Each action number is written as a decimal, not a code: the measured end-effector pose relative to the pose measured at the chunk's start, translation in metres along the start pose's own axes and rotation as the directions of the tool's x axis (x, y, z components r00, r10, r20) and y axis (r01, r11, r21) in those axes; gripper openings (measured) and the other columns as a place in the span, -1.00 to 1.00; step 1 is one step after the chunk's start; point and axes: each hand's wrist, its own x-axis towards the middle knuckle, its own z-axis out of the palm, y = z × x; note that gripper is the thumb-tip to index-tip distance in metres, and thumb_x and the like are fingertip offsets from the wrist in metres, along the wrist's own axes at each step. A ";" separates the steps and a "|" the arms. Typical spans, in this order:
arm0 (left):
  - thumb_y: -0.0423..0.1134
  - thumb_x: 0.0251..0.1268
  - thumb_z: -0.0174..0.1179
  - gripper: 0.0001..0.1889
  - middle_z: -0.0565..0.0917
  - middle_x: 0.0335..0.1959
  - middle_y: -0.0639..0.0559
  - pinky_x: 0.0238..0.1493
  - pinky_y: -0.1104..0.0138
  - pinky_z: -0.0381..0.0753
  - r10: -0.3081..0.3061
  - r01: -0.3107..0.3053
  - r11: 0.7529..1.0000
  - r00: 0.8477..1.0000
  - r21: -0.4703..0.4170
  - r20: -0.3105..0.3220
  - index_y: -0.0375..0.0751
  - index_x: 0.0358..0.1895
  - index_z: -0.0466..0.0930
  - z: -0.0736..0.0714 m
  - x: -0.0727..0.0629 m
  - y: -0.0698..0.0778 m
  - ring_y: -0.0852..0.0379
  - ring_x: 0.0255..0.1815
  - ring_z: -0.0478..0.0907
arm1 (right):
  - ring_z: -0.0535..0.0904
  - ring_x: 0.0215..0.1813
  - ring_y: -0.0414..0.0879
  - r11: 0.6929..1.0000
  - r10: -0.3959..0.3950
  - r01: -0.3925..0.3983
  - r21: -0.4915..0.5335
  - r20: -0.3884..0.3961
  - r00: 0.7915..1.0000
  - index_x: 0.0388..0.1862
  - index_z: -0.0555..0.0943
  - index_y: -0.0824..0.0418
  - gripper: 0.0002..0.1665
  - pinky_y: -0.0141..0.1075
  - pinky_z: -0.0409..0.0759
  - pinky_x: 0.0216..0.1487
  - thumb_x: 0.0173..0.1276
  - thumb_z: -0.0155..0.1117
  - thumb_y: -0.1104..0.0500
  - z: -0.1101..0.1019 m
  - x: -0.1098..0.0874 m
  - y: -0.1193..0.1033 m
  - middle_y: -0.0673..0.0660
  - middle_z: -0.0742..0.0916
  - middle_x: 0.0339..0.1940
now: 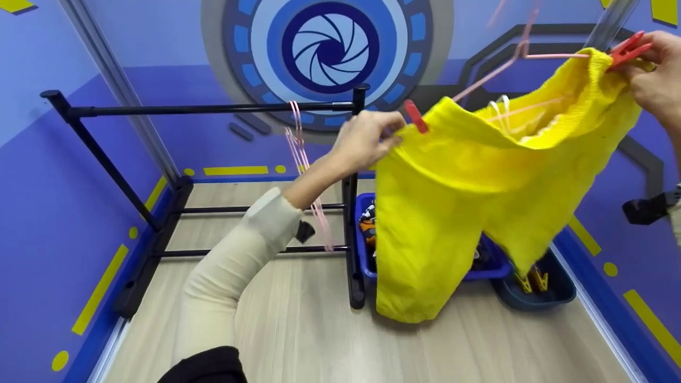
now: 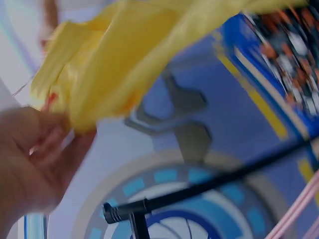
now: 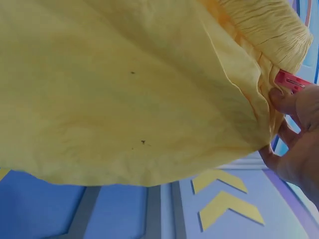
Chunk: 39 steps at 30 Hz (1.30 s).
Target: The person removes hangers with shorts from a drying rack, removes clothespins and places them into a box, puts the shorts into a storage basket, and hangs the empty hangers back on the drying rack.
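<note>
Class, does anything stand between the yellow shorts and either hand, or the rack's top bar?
Nothing visible separates the shorts from the left hand or right hand. But the left hand appears between the shorts and the top bar, where pink hangers hang.

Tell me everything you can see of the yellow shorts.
The shorts are bright yellow, seemingly soft cloth, with two wide legs, a gathered waistband and a white cord at the waist opening. Dark specks mark one side. They hang tilted in the air, partly hiding the blue basket, on a pink hanger inside the waist. The left hand pinches the lower end of the waist, the right hand the higher one; a red clip sits at each.
</note>
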 end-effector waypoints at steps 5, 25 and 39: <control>-0.36 0.55 0.04 -0.75 0.80 -0.04 0.01 -0.38 0.33 0.52 -0.073 0.124 0.934 0.984 0.334 -0.161 -0.10 0.03 0.71 0.001 0.018 -0.013 0.07 -0.39 0.58 | 0.51 -0.26 -0.59 0.999 0.024 -0.027 -0.020 -0.128 0.991 -0.22 0.65 -0.20 -0.52 -0.71 0.49 -0.03 0.42 0.09 0.43 0.020 0.001 -0.008 -0.52 0.61 -0.37; -0.53 0.41 0.05 -0.80 0.74 -0.14 -0.20 -0.07 0.00 0.70 -0.267 0.359 0.887 0.912 0.292 -0.311 -0.26 -0.11 0.64 0.012 -0.005 -0.090 -0.25 -0.03 0.73 | 0.61 -0.32 -0.53 0.983 0.181 -0.174 -0.054 0.429 0.885 -0.07 0.72 0.06 -0.83 -0.63 0.57 -0.29 0.41 0.35 0.24 0.070 -0.022 -0.013 -0.41 0.70 -0.42; -0.53 0.24 0.15 -0.82 0.77 -0.20 -0.22 -0.18 -0.07 0.72 -0.318 0.409 0.852 0.901 0.327 -0.295 -0.28 -0.20 0.69 0.050 -0.038 -0.125 -0.31 -0.13 0.75 | 0.65 -0.21 -0.13 0.963 0.269 -0.202 -0.181 0.724 0.635 0.25 0.55 0.38 -0.58 -0.35 0.70 -0.20 0.46 0.26 0.27 0.107 -0.058 0.033 0.00 0.78 -0.11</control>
